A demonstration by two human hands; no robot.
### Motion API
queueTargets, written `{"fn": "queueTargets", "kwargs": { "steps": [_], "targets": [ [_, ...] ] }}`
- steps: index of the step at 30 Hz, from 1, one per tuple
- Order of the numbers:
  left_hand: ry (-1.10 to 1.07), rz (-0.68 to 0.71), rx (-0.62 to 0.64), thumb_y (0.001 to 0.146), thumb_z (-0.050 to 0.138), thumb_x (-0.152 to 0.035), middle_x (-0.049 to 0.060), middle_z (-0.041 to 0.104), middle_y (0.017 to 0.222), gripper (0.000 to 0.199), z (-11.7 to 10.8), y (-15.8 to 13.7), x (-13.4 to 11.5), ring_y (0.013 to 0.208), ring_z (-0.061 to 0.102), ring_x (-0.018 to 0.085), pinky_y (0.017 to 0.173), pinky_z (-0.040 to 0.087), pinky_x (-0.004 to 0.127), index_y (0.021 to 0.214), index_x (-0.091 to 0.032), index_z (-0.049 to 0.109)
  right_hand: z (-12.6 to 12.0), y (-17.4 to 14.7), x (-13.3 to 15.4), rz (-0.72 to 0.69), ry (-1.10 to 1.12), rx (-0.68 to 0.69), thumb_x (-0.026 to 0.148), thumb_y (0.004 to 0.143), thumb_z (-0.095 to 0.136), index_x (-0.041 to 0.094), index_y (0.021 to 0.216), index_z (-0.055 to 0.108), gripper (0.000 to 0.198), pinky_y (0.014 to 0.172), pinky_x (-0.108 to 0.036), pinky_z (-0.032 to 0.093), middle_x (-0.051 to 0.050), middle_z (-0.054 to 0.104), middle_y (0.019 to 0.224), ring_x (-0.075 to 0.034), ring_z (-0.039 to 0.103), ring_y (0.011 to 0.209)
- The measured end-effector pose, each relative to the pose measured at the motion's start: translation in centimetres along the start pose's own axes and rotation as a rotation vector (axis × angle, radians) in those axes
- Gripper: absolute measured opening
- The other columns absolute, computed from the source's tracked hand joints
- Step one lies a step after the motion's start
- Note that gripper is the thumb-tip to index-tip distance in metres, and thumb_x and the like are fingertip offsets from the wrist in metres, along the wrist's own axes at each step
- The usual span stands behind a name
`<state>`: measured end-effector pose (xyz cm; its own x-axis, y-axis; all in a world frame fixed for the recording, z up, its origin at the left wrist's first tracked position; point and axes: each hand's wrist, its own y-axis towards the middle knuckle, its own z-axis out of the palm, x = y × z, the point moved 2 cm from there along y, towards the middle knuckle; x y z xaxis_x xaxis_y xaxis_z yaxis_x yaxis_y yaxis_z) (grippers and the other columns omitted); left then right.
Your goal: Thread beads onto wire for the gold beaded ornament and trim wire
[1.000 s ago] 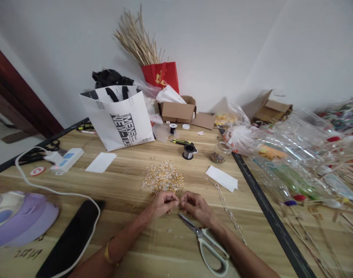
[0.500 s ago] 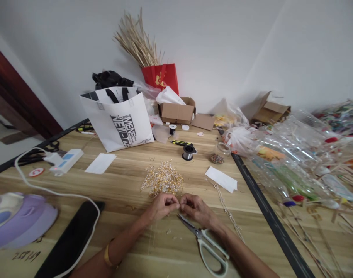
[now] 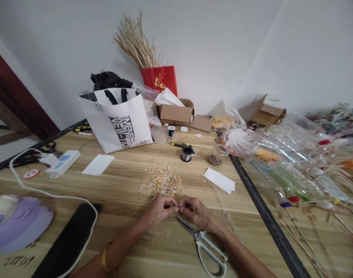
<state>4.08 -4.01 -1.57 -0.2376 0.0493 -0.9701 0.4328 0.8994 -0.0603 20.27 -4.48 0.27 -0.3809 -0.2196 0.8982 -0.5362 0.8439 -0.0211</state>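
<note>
My left hand point(image 3: 165, 207) and my right hand point(image 3: 192, 208) meet fingertip to fingertip over the table, each in a pinch. Whatever lies between the fingers is too small to make out. A faint, thread-like strand point(image 3: 150, 243) shows below my left wrist. Just beyond the hands is a pile of gold and clear beads point(image 3: 162, 180). Scissors with pale handles point(image 3: 212, 251) lie under my right wrist, blades slightly apart. A few tiny clear pieces point(image 3: 167, 233) rest left of the scissors. To the right of my right hand stretches a beaded chain point(image 3: 225, 210).
Past the beads stand a wire spool point(image 3: 186, 153) and a glass jar point(image 3: 218, 155). White paper point(image 3: 219, 180) lies at right, near plastic bottles point(image 3: 276, 181). A white bag point(image 3: 115, 121) stands at back left. A white cable point(image 3: 63, 196) crosses a black slab point(image 3: 69, 239).
The whole view has shifted slightly, with things sitting a little lower and farther left. Both hands keep their pinch, fingertips together; nothing on the table has visibly moved.
</note>
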Motion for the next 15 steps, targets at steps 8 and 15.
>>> {"fn": "queueTargets", "kwargs": {
  "steps": [8,15],
  "targets": [
    [-0.003,0.024,-0.004,0.069,0.058,-0.023,-0.004,0.046,0.051,0.013,0.0,-0.1,-0.5,0.049,0.038,0.008,0.048,0.03,0.018,0.063,-0.012,0.06,0.0,0.0,0.7,0.004,-0.096,-0.015,0.023,0.081,0.049,0.014,0.073,0.056,0.014,0.051,-0.019,0.029,0.003,0.05,0.062,-0.009,0.041,0.056],
    [-0.009,0.085,-0.019,0.069,0.059,-0.022,0.002,0.056,0.064,0.012,-0.2,-0.2,-0.3,0.062,0.05,0.012,0.057,0.037,0.021,0.064,-0.012,0.062,-0.2,0.0,1.6,-0.013,-0.202,-0.004,0.023,0.082,0.05,0.015,0.073,0.057,0.014,0.05,-0.018,0.029,0.003,0.052,0.061,-0.009,0.042,0.055]
  ]
}}
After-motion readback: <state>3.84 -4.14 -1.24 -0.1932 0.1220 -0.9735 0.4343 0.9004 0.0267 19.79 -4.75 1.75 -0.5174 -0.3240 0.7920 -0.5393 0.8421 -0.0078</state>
